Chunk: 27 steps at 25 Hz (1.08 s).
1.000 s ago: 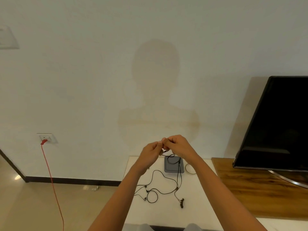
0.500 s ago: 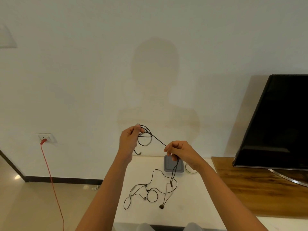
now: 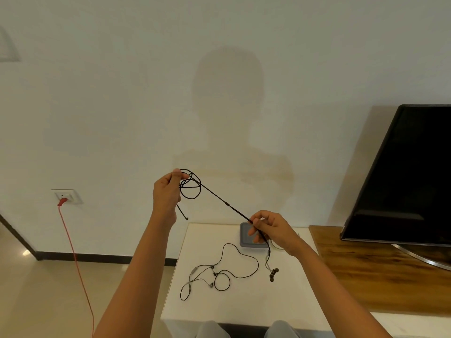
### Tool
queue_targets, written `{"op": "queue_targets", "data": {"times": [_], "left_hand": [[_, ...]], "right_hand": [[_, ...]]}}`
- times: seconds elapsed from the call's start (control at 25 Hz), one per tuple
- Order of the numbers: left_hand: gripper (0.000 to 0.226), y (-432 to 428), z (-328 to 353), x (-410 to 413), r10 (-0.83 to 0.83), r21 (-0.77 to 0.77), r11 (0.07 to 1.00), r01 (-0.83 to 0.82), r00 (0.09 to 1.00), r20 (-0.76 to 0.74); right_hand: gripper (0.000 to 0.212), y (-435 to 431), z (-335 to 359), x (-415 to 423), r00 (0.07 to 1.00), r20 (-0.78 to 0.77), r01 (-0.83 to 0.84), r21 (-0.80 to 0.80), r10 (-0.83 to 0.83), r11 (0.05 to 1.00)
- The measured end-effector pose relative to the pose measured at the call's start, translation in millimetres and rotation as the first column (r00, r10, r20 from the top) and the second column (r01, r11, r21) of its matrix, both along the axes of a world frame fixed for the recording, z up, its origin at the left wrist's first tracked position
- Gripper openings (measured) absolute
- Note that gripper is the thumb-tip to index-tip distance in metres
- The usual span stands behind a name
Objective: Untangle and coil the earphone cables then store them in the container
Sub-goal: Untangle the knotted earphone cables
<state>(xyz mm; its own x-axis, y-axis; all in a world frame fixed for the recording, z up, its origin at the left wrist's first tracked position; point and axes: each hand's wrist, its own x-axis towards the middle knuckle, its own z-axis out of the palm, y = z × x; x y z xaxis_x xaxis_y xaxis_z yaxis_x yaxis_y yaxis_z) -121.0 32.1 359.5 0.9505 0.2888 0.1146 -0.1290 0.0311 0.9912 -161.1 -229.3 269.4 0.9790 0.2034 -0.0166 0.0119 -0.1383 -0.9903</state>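
Head view: the left hand (image 3: 168, 191) is raised in front of the wall, thumb and fingers pinched on a small bundle of loops in the thin black earphone cable (image 3: 227, 204). A short tail with the plug hangs below that hand, towards 6 o'clock. From the loops the cable runs taut, its long axis going from 10 o'clock down to 4 o'clock, into the right hand (image 3: 271, 230). That hand is lower and nearer the table, and its fingertips are curled round the cable in a light pinch. Past the right hand the cable drops to 6 o'clock and ends in two dark earbuds (image 3: 273, 274), which hang at or just above the white tabletop (image 3: 244, 306); I cannot tell if they touch it.

A second, loosely snarled black earphone set (image 3: 215, 273) lies on the table at about 7 o'clock from the right hand, untouched. The grey square container (image 3: 245, 241) sits at the table's far edge, just behind and partly hidden by the right hand, so that hand is much the nearer to it.

The coil is probably only part wound: the straight span between the hands has yet to be fed towards 10 o'clock onto the loops.

At 3 o'clock a black flat television (image 3: 402, 179) stands on a brown wooden unit (image 3: 366, 272); at 9 o'clock a red lead (image 3: 73, 252) hangs from a white wall socket (image 3: 66, 196).
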Motion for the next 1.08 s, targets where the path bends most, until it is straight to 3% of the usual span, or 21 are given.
{"op": "queue_targets", "data": {"times": [0.28,0.48,0.72,0.92,1.08], "left_hand": [[0.034,-0.3,5.2,2.8,0.006,0.010,1.000,-0.006,1.000,0.015],[0.030,-4.4,8.8,5.0,0.024,-0.043,0.999,-0.023,0.999,0.026],[0.029,5.5,15.9,10.1,0.055,-0.084,0.995,-0.051,0.997,0.047],[0.031,15.4,19.1,10.0,0.073,-0.123,0.990,-0.065,0.995,0.065],[0.032,29.5,20.8,10.8,0.136,-0.107,0.986,-0.131,0.990,0.045]], "right_hand": [[0.019,4.2,-4.5,4.4,0.998,0.034,-0.048,-0.060,0.050,0.997],[0.023,18.5,-12.1,-2.3,0.994,-0.083,-0.063,0.101,0.071,0.993],[0.053,9.6,-73.6,-17.6,0.973,-0.184,-0.172,-0.198,0.135,0.965],[0.032,-8.5,-120.2,-34.2,0.909,-0.395,-0.295,-0.379,0.135,0.877],[0.023,-28.6,-141.8,-41.6,0.860,-0.510,-0.218,-0.341,0.014,0.915]]}}
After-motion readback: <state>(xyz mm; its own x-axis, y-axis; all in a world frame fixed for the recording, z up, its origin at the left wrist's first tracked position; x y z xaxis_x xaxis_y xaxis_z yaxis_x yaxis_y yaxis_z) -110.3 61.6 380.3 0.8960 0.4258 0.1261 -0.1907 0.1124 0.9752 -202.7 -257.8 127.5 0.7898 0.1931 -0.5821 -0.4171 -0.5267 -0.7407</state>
